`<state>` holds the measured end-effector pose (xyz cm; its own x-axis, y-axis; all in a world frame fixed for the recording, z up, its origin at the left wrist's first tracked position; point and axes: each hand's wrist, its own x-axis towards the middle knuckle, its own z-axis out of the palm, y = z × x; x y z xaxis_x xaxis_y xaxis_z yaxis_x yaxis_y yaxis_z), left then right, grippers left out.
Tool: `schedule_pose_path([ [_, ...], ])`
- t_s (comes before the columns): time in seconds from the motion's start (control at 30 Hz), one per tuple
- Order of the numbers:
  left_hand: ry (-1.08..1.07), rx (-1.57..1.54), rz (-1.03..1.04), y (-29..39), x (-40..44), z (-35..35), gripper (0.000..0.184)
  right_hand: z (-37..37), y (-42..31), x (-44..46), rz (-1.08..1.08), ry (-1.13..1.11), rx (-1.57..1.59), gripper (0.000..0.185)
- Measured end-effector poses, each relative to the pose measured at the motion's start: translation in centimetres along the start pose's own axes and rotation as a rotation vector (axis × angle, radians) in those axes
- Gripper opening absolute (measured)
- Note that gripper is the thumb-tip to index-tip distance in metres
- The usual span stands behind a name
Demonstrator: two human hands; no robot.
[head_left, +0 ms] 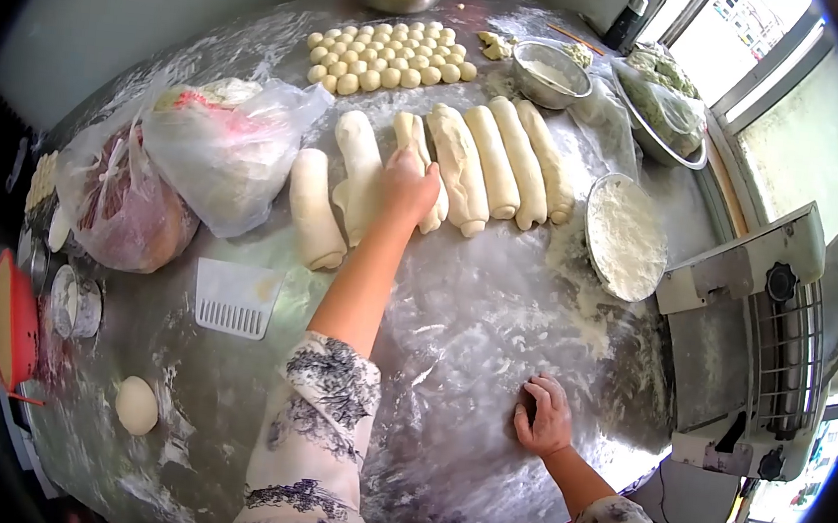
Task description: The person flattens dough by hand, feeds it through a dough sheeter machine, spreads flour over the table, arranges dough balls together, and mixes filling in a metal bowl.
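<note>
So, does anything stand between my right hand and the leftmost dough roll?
Yes, your left forearm: it reaches across the table between your right hand and the leftmost roll. Your left hand is on the third roll.

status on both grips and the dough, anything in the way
Left grip on third dough roll from left. Right grip on floured tabletop, loosely curled. Second roll and fourth roll crowd either side; otherwise no visible obstruction.
</note>
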<state>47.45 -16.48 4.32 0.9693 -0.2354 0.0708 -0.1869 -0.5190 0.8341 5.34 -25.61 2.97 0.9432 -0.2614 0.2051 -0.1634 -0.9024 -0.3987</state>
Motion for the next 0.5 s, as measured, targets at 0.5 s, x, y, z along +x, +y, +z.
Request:
schedule_pose_path([
  [0.5,0.118,0.293,-0.423,-6.0,-0.7,-9.3,0.093,0.2,0.2,-0.1,0.016,0.0,0.016,0.037],
])
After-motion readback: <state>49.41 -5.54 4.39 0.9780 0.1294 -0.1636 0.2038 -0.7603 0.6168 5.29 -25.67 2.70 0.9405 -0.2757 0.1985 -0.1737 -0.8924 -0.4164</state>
